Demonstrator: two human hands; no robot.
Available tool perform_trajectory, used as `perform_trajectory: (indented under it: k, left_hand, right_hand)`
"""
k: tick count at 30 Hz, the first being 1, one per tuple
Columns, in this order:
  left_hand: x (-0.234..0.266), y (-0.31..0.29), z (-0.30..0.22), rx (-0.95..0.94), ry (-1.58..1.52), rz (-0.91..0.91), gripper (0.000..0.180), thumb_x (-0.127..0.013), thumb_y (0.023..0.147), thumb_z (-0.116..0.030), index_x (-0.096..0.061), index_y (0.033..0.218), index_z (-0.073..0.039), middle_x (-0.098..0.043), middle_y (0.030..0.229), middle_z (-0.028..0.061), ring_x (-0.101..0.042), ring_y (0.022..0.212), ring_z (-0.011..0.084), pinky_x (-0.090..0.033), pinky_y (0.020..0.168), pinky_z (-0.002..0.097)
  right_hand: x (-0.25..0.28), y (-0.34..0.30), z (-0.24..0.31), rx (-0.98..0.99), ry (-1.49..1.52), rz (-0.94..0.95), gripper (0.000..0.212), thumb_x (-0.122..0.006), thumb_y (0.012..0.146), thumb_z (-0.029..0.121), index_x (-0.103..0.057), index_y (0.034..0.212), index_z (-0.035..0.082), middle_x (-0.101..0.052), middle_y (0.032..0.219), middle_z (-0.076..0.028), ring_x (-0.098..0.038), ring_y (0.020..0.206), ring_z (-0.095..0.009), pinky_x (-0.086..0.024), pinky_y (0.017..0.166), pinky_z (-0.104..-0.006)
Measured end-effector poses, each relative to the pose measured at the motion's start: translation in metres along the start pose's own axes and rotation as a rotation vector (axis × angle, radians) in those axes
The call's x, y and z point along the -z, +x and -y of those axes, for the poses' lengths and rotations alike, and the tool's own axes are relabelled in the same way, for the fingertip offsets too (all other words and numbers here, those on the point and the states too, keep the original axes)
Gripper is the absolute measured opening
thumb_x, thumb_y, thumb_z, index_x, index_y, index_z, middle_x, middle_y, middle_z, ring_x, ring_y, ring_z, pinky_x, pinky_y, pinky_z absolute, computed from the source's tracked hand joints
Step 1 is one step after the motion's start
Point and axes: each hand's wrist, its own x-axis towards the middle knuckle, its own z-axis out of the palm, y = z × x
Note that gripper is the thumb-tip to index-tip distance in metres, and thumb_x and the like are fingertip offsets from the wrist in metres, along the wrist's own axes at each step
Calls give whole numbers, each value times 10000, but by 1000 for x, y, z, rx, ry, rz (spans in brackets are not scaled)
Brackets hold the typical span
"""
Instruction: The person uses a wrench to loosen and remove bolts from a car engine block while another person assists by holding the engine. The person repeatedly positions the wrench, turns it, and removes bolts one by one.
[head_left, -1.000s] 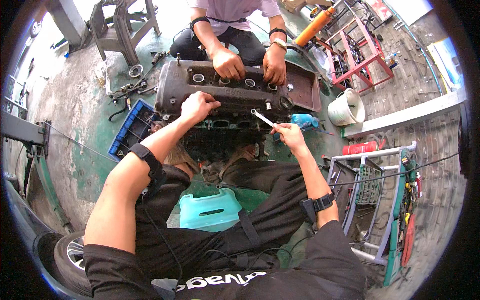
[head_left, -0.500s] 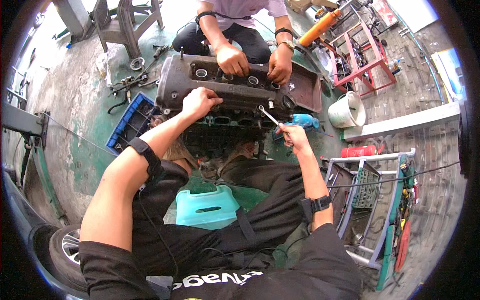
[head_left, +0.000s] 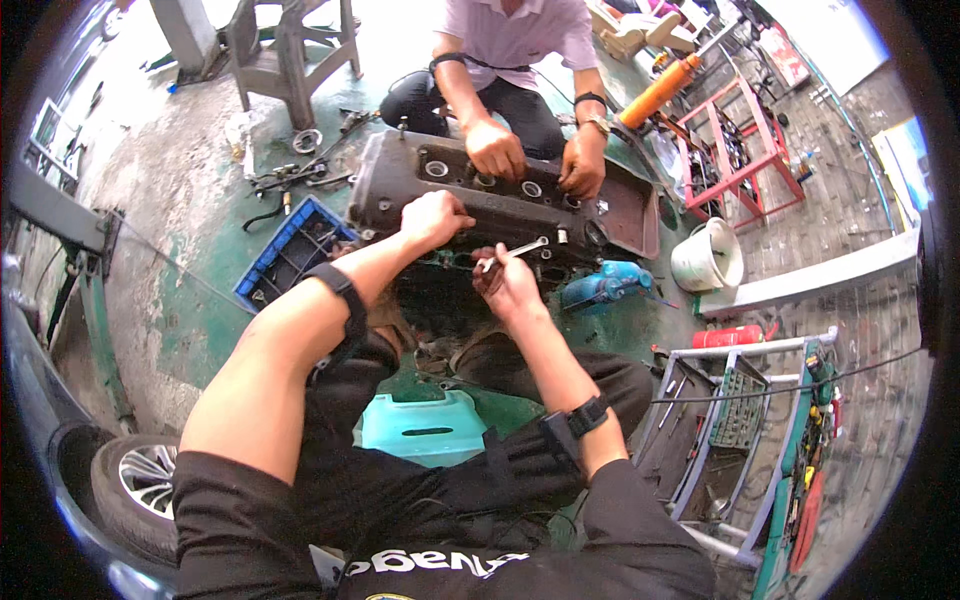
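Head view: an engine cover [head_left: 500, 205], dark and grimy, lies across an engine block on the green floor. The left hand [head_left: 435, 217] rests on the near edge of the cover, fingers curled against it, holding no tool. The right hand [head_left: 510, 283] is closed around the handle of a wrench [head_left: 515, 250], whose bright shaft points up and to the right, its head just at the near edge of the cover. A second person crouches on the far side; both of that person's hands [head_left: 495, 150] press down on the top of the cover beside its round holes. A blue crate [head_left: 290, 250] sits on the floor just left of the cover. A white bucket [head_left: 705, 255] stands to the right, well apart. A teal stool [head_left: 425, 425] shows between the wearer's legs
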Motion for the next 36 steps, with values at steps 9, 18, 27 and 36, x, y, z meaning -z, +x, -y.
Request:
perform_trajectory:
  k: [9, 18, 27, 36]
  left_hand:
    - [7, 1, -18, -122, 284, 10, 331, -722, 727, -341, -690, 855, -37, -675, 888, 166, -659, 848, 310, -520, 743, 404]
    - [0, 8, -21, -258, 336, -50, 218, -626, 737, -199, -661, 803, 6, -660, 830, 209, -655, 797, 346, -521, 720, 436]
    - [-3, 4, -15, -391, 432, -101, 182, -564, 751, -144, -662, 743, 9, -653, 777, 220, -662, 743, 341, -523, 662, 426]
    - [36, -7, -43, -305, 671, 273, 371, -713, 685, -385, -695, 916, -95, -672, 892, 154, -656, 842, 308, -521, 742, 407]
  right_hand:
    - [45, -129, 38, 47, -186, 191, 255, -494, 941, 253, -573, 877, 20, -533, 628, -57, -502, 583, -183, -391, 547, -302]
    - [101, -346, 45, 445, -452, -252, 276, -468, 949, 192, -573, 929, -63, -502, 573, -75, -455, 500, -159, -388, 499, -299]
    - [78, -382, 37, 602, -637, -195, 265, -497, 938, 181, -599, 951, -63, -561, 600, -89, -535, 538, -157, -431, 531, -276]
    - [70, -337, 98, 536, -966, 125, 259, -474, 949, 191, -599, 972, -35, -612, 641, -50, -565, 590, -110, -433, 589, -241]
